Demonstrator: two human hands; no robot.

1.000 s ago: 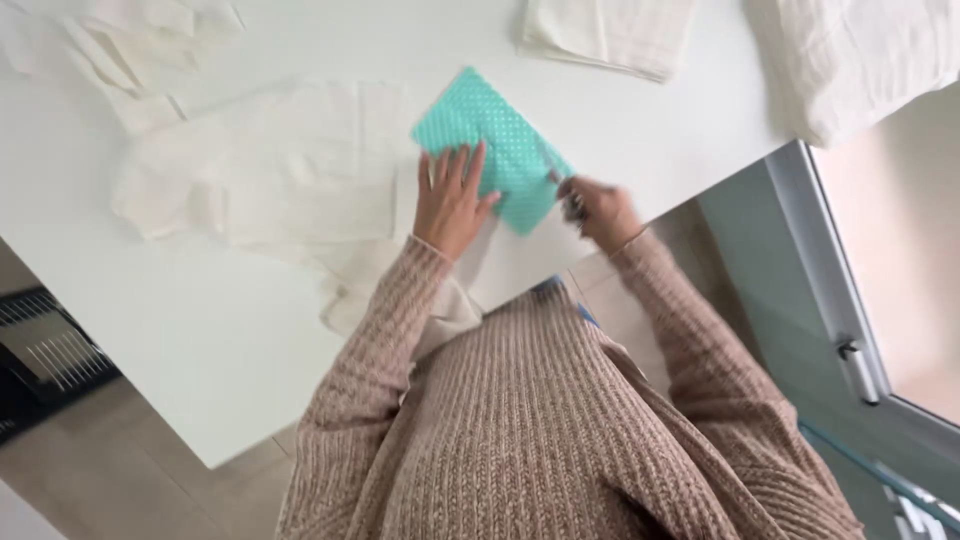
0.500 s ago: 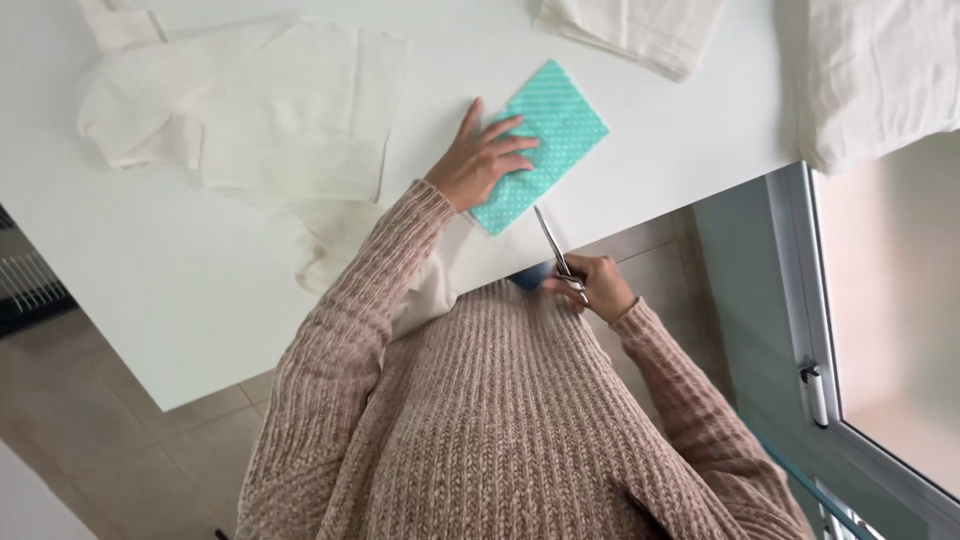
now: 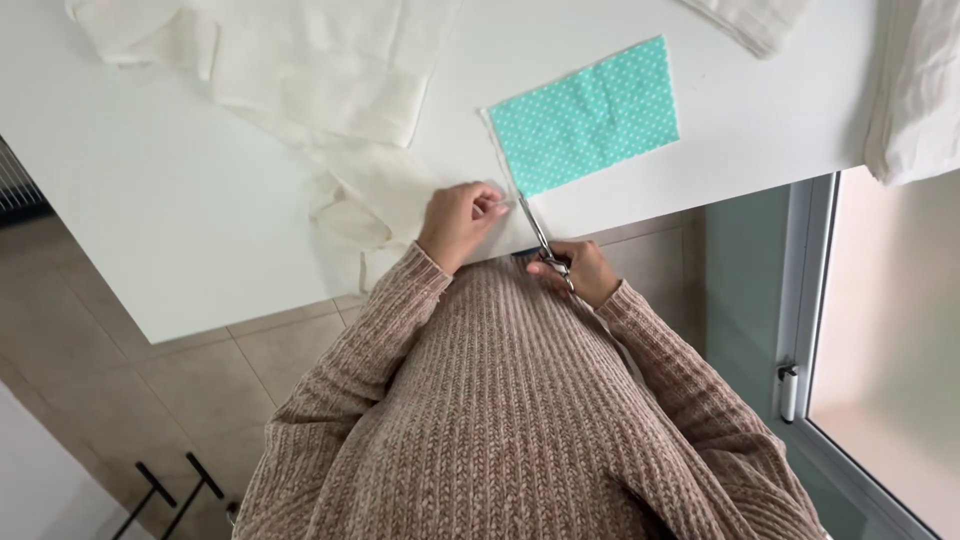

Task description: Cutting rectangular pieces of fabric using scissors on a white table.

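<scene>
A teal cloth with white dots [image 3: 585, 115] lies flat near the table's front edge. My right hand [image 3: 582, 272] grips a pair of scissors [image 3: 538, 232]. Their blades point up at the cloth's near left corner. My left hand [image 3: 458, 225] rests at the table edge just left of the blades, its fingers curled and pinching a thin white strip [image 3: 500, 203] beside that corner. Both sleeves are beige knit.
The white table [image 3: 200, 220] carries a large piece of cream fabric [image 3: 320, 80] at the left, reaching down to my left hand. Folded white cloths lie at the back [image 3: 755, 20] and right edge [image 3: 915, 90]. A window frame [image 3: 800, 300] stands at the right, over a tiled floor.
My left hand has come off the teal cloth and dropped to the table edge. The scissors have moved up to the cloth's corner. The cloth now lies uncovered.
</scene>
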